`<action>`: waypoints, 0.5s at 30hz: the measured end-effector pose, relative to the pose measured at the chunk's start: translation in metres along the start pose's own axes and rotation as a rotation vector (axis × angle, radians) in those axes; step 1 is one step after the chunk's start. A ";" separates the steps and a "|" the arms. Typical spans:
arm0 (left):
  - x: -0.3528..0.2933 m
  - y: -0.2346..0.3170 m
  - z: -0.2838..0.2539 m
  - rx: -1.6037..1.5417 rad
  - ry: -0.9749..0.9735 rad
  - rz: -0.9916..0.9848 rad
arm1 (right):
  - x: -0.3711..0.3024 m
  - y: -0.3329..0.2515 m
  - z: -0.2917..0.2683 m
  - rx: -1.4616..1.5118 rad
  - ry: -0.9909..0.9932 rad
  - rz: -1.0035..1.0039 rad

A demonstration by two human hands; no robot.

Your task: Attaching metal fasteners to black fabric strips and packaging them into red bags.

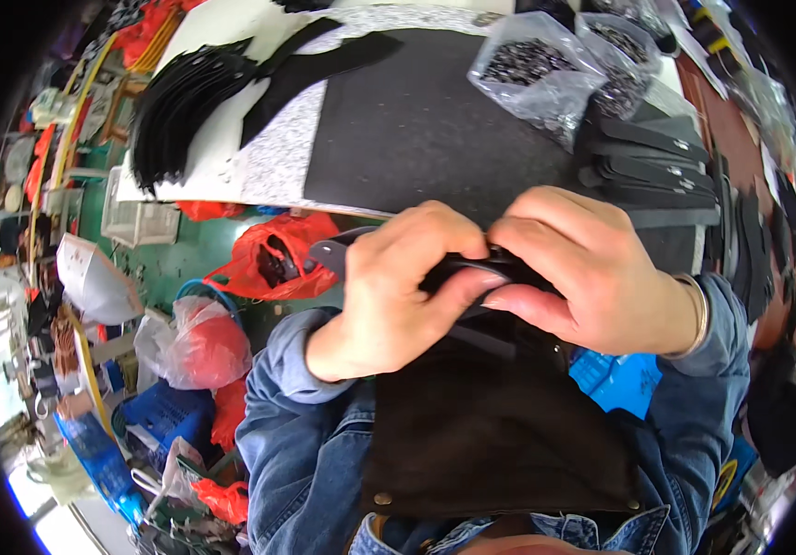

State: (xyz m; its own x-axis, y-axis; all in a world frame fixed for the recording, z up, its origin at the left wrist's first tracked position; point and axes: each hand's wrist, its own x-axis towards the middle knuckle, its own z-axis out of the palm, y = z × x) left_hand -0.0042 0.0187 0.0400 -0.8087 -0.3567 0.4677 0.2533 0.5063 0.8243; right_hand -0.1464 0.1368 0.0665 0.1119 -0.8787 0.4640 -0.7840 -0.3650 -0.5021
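Both of my hands are closed on a black strap-like strip held in front of my chest, at the table's near edge. My left hand pinches it between thumb and fingers, and one rounded end with a small hole sticks out to the left. Close beside it, my right hand grips the same strip with thumb below and fingers curled above. The part between the hands is bent and mostly covered by my fingers. Any small part at the fingertips is too hidden to name.
A dark mat covers the table's middle. Fanned black strips lie at its left, stacked black strips at its right. Clear plastic bags of small dark pieces stand at the far right. A red bag sits below the table.
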 end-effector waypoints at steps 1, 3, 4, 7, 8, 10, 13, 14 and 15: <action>-0.002 -0.001 0.001 0.008 0.014 0.016 | 0.001 -0.002 0.000 -0.017 -0.012 0.031; -0.004 -0.002 0.000 0.037 0.029 0.046 | 0.004 -0.004 0.003 -0.033 -0.022 0.056; -0.004 -0.005 0.001 0.062 0.039 0.092 | 0.005 -0.005 0.003 -0.032 -0.012 0.073; -0.003 -0.010 -0.001 0.078 0.059 0.117 | 0.008 -0.002 0.005 -0.028 0.002 0.086; -0.002 -0.009 -0.002 0.093 0.046 0.103 | 0.009 0.000 0.005 -0.025 0.005 0.084; -0.002 -0.010 -0.005 0.068 0.047 0.088 | 0.014 0.000 0.008 -0.029 0.023 0.074; 0.001 -0.011 -0.010 0.020 0.050 0.062 | 0.021 -0.001 0.010 -0.040 0.041 0.059; 0.002 -0.012 -0.013 -0.007 0.050 0.049 | 0.023 0.000 0.010 -0.048 0.041 0.060; 0.003 -0.011 -0.016 0.003 0.054 0.050 | 0.024 0.001 0.010 -0.044 0.044 0.050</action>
State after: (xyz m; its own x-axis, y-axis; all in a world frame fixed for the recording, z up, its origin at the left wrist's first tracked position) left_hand -0.0012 -0.0005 0.0373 -0.7655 -0.3725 0.5247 0.2910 0.5268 0.7986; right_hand -0.1378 0.1120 0.0698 0.0458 -0.8810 0.4708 -0.8140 -0.3061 -0.4936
